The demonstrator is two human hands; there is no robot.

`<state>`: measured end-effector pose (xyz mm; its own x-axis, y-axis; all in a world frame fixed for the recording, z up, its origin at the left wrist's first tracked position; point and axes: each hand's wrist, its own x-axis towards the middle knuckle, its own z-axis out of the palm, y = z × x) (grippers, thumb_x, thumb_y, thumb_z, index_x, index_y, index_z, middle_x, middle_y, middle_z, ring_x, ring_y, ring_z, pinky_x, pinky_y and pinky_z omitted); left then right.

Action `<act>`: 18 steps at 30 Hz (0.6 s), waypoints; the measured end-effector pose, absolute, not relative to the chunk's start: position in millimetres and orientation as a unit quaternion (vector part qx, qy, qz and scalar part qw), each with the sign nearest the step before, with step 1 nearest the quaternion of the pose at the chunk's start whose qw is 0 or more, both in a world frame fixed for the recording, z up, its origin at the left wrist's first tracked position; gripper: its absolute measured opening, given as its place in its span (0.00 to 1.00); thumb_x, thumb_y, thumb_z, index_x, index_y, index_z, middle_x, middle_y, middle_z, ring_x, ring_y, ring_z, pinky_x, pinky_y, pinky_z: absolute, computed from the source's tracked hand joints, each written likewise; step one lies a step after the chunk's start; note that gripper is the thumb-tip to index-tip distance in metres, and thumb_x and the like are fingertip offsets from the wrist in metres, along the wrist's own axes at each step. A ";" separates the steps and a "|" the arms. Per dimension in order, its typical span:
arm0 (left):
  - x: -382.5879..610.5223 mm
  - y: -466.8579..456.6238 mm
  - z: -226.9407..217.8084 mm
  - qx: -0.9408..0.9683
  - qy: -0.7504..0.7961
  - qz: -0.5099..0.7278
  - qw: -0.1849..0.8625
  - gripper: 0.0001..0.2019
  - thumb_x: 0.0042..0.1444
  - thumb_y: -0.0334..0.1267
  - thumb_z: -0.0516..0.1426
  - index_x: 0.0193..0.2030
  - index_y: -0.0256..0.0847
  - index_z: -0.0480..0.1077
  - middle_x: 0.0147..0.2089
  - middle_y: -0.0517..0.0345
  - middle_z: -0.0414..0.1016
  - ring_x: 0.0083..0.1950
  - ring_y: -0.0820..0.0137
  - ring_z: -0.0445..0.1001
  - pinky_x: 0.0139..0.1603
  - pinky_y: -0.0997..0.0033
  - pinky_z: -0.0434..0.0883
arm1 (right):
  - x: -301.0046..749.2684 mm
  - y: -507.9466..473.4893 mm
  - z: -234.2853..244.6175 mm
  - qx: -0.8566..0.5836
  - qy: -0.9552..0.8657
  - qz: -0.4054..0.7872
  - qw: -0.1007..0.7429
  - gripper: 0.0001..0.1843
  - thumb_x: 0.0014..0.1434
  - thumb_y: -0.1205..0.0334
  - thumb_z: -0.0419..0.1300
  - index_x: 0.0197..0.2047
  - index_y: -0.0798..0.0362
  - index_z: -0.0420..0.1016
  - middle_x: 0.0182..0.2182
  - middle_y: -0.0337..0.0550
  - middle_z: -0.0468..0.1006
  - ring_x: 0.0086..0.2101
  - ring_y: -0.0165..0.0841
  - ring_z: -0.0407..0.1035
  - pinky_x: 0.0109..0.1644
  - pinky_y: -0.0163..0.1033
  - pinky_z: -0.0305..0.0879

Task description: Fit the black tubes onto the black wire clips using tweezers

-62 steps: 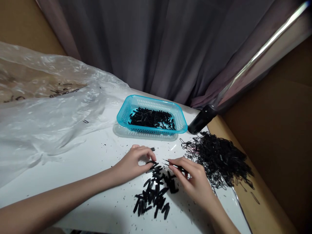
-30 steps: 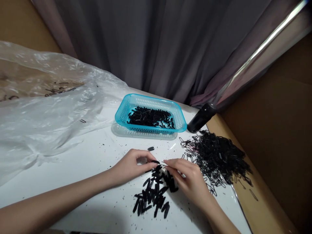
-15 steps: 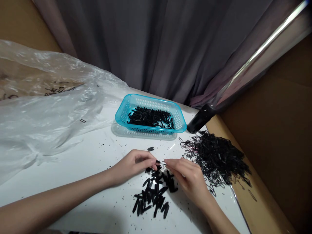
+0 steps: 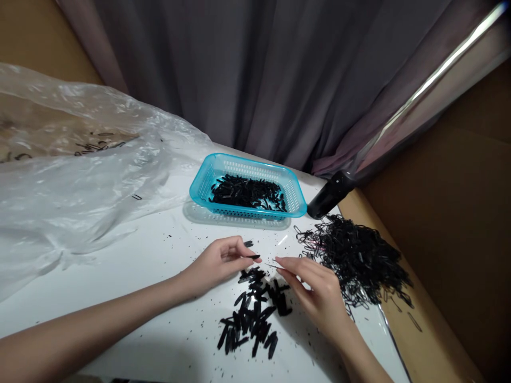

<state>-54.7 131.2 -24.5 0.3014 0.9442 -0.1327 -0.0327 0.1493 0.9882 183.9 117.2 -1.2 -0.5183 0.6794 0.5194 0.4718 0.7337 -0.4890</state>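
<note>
Between the thumb and fingertips of my left hand is a small black oblong piece. My right hand pinches a thin black wire clip, its slender ends pointing toward the left hand. A small gap separates the clip from the oblong piece. Below both hands lies a loose scatter of similar black oblong pieces on the white table. To the right of my right hand is a large heap of black wire clips.
Behind the hands stands a blue plastic basket holding many black pieces. A black cylindrical object leans near its right end. Clear plastic sheeting covers the left side, with several wire clips on it. A grey curtain hangs behind.
The hands have drawn slightly apart: the left fingertips have lifted a little with the oblong piece, and the right hand has shifted slightly right with the wire clip.
</note>
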 end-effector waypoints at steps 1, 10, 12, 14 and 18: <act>-54.9 131.0 -24.2 0.513 0.429 0.405 0.623 0.11 0.51 0.39 0.65 0.28 0.40 0.67 0.42 0.50 0.84 0.46 0.62 0.80 0.49 0.63 0.71 | 183.3 116.8 -0.9 -0.334 -0.859 0.147 0.358 0.15 0.67 0.71 0.59 0.54 0.48 0.77 0.43 0.44 0.85 0.41 0.34 0.80 0.44 0.40 0.77; -58.0 129.3 -21.6 0.495 0.387 0.405 0.664 0.17 0.53 0.38 0.62 0.21 0.40 0.59 0.42 0.48 0.83 0.33 0.70 0.76 0.32 0.71 0.70 | 172.5 109.7 -0.3 -0.342 -0.844 0.207 0.358 0.10 0.68 0.69 0.59 0.50 0.52 0.78 0.40 0.45 0.85 0.40 0.33 0.80 0.45 0.38 0.77; -58.1 129.9 -21.5 0.490 0.387 0.402 0.669 0.20 0.54 0.41 0.63 0.20 0.40 0.57 0.39 0.49 0.83 0.30 0.71 0.75 0.29 0.73 0.69 | 172.1 109.6 -0.4 -0.345 -0.841 0.210 0.359 0.10 0.67 0.69 0.59 0.49 0.52 0.78 0.40 0.45 0.85 0.40 0.33 0.80 0.45 0.38 0.77; -57.8 130.7 -20.8 0.482 0.389 0.405 0.673 0.21 0.54 0.44 0.64 0.20 0.40 0.58 0.38 0.49 0.82 0.33 0.69 0.76 0.32 0.72 0.70 | 173.1 110.1 -0.7 -0.347 -0.839 0.214 0.361 0.10 0.67 0.69 0.59 0.50 0.52 0.78 0.40 0.45 0.85 0.41 0.33 0.80 0.45 0.38 0.77; -57.2 133.1 -18.8 0.464 0.405 0.406 0.675 0.16 0.55 0.47 0.65 0.26 0.38 0.71 0.39 0.50 0.81 0.41 0.66 0.76 0.45 0.68 0.71 | 175.7 110.5 -1.1 -0.357 -0.830 0.224 0.365 0.11 0.67 0.68 0.59 0.51 0.50 0.78 0.41 0.45 0.85 0.41 0.35 0.80 0.46 0.40 0.76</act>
<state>-57.2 133.1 -18.8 0.3430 0.9239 -0.1694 -0.1720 0.2391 0.9556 175.7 110.5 -1.1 -0.4784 0.7562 0.4465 0.4289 0.6448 -0.6327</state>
